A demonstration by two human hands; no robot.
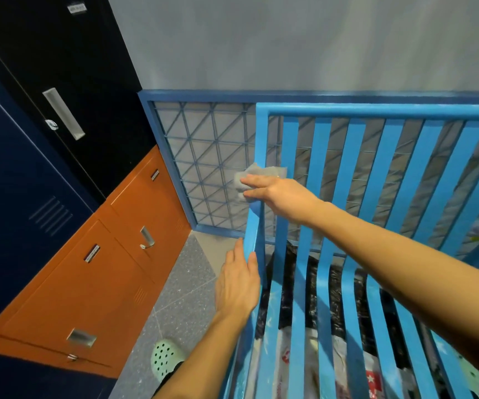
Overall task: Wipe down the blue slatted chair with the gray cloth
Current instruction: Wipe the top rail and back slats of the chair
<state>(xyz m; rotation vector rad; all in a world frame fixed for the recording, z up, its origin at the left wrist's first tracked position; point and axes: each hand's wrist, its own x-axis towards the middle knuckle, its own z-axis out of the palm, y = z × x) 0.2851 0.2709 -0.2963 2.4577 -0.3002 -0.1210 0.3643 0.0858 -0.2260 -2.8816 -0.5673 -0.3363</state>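
chair (pixel 350 174): smooth painted slats, light sheen
cloth (pixel 251 175): gray, soft, fuzzy, matt
lockers (pixel 94 272): orange and navy painted metal, satin
floor (pixel 186 283): speckled gray tile, smooth
clog (pixel 165 357): pale green perforated plastic, matt

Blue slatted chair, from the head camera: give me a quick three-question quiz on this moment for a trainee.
1. True or false: the gray cloth lies on the seat slats.
2. Against which part of the blue slatted chair does the right hand press the cloth? A: the top rail. B: the backrest's end upright. C: a middle slat.
3. Fill in: the left hand touches the chair's side frame, and the low lockers next to the chair are ____ in colour.

Key: 1 false; 2 B; 3 orange.
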